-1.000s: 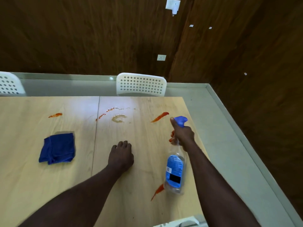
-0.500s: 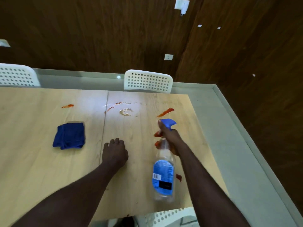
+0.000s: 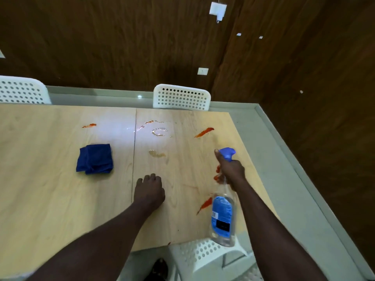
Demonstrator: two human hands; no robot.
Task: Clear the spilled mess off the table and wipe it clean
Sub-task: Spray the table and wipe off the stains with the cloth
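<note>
While the right hand (image 3: 231, 171) grips the spray bottle (image 3: 223, 216) by its neck, body hanging toward the lower frame edge, the blue nozzle (image 3: 227, 153) points up-frame at the red streak (image 3: 204, 132) and wet ring (image 3: 160, 131). Left hand (image 3: 149, 191) rests on the table (image 3: 50, 189) mid-frame, fingers curled under, holding nothing. Folded blue cloth (image 3: 95, 158) lies up-left of that hand, apart from it and well away from the right. Wiping likely falls to the left hand.
</note>
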